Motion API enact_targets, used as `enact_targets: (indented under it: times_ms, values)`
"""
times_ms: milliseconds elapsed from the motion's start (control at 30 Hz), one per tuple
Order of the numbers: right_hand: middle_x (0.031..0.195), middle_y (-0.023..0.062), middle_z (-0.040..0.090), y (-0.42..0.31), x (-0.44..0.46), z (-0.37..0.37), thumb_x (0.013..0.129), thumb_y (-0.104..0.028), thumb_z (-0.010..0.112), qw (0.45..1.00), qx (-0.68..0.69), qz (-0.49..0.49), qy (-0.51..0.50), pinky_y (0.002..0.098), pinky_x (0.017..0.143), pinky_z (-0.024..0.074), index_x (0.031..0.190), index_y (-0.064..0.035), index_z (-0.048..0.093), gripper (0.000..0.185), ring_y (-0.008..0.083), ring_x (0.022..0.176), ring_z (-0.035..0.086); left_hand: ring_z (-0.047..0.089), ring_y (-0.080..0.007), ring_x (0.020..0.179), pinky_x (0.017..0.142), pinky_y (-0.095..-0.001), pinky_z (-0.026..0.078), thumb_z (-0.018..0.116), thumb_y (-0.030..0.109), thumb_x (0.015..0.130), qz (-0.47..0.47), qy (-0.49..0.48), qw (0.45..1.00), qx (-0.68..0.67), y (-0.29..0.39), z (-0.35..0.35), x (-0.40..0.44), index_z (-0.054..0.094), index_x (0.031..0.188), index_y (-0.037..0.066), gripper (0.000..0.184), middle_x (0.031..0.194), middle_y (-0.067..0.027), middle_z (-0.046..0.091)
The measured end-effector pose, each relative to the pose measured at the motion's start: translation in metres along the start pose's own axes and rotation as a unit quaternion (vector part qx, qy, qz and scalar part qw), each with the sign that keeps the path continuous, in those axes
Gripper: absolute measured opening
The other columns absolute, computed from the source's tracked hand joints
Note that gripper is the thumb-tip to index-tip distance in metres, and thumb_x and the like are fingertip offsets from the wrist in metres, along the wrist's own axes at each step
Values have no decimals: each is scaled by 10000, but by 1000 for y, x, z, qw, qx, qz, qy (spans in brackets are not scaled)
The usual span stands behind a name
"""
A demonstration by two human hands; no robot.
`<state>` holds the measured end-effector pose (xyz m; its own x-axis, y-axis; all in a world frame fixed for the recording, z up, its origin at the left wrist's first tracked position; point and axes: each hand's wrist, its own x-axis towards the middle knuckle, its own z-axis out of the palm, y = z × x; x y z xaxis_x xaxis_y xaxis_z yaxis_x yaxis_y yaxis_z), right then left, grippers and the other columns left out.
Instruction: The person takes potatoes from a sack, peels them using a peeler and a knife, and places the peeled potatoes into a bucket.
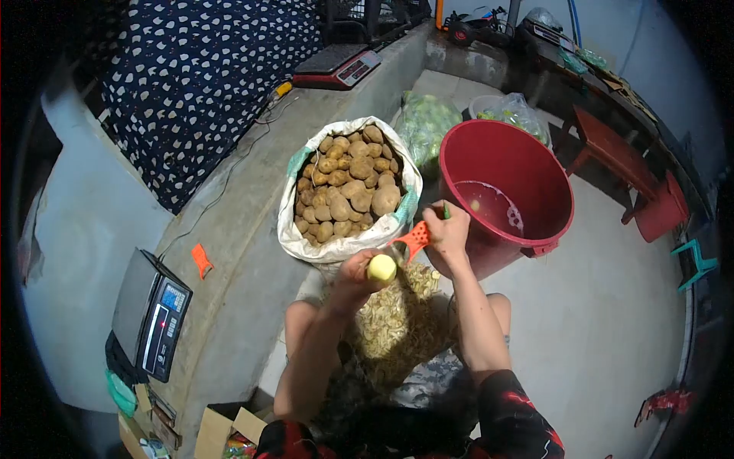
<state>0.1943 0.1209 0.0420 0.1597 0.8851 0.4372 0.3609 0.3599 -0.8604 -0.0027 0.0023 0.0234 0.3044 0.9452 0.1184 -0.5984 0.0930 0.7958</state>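
My left hand [359, 274] is closed around a pale yellow peeled potato [381, 268]. Just to its right, my right hand [449, 229] grips an orange peeler [415, 240], whose head points toward the potato with a small gap between them. A bit of green [446, 210] sticks out above my right fingers; I cannot tell what it belongs to. Beneath both hands, between my knees, lies a heap of potato peelings [390, 325]. An open white sack [294, 239] full of unpeeled potatoes [348, 183] stands beyond my left hand.
A big red tub [489, 256] with liquid inside stands ahead on the right. Behind it are plastic bags of green produce [430, 130]. The concrete ledge [229, 229] on the left carries a digital scale [157, 317], an orange peeler-like piece [202, 261] and a red scale [336, 67].
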Motion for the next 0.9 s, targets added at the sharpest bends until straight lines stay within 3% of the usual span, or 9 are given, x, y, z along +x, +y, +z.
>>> enact_targets:
  times_ms: [67,133,200,267,333,400,500,600,900]
  values:
    - [572,85,599,5,6,-7,780,-159,641,996,28,83,-1,316,553,449,715,44,618,214,123,544,555,599,-146,1001,878,-282,493,819,113,732,-12,5,1000,-19,6,-3,-1,479,1201,-8,591,1083,-62,604]
    - [582,59,609,-10,-5,0,778,-157,647,994,90,41,-41,303,564,453,747,48,638,208,109,557,556,598,-148,994,881,-283,490,817,111,731,1,14,999,-39,5,1,2,480,1194,-13,586,1083,-59,604]
    - [624,160,624,-33,-18,-3,771,-173,654,995,38,-47,-74,295,592,474,826,35,669,217,118,586,593,597,-146,988,886,-279,484,795,90,737,10,23,1000,1,5,6,3,477,1202,-20,574,1080,-52,604]
    - [625,181,608,-12,-10,2,766,-178,656,997,65,31,-23,305,582,474,824,28,668,214,147,564,599,596,-145,992,891,-277,481,782,78,742,2,18,1000,-22,5,6,-3,473,1211,-24,571,1086,-53,602]
    - [585,150,581,-9,5,-9,764,-160,656,998,-20,59,-21,310,567,467,792,36,663,198,138,554,588,594,-144,997,895,-275,478,768,67,746,6,3,999,-38,10,4,0,469,1221,-27,568,1092,-54,600]
    - [591,133,590,-7,1,-1,768,-142,651,988,134,71,-30,299,572,466,791,40,662,185,122,568,585,591,-141,1006,900,-273,475,754,50,749,5,-5,998,-67,8,-3,-1,464,1236,-36,574,1118,-62,599]
    - [595,-19,561,-43,-18,-1,805,-117,649,996,70,-29,-56,255,536,412,712,21,631,167,40,587,488,589,-151,1010,912,-289,472,789,102,748,19,14,1000,-18,1,-1,4,461,1239,-31,606,1115,-63,593]
    - [608,112,624,-17,-10,5,779,-155,642,995,89,49,-18,294,575,467,792,54,646,209,108,573,579,590,-162,1026,919,-304,471,823,145,735,13,-3,1000,-27,4,5,2,458,1232,-22,640,1096,-58,591]
    - [583,114,596,-26,-16,2,772,-147,653,997,71,20,-34,293,547,449,773,53,648,200,73,573,533,596,-178,1049,916,-307,486,794,83,748,12,-18,1000,-18,7,10,3,428,1241,0,620,1099,-87,601]
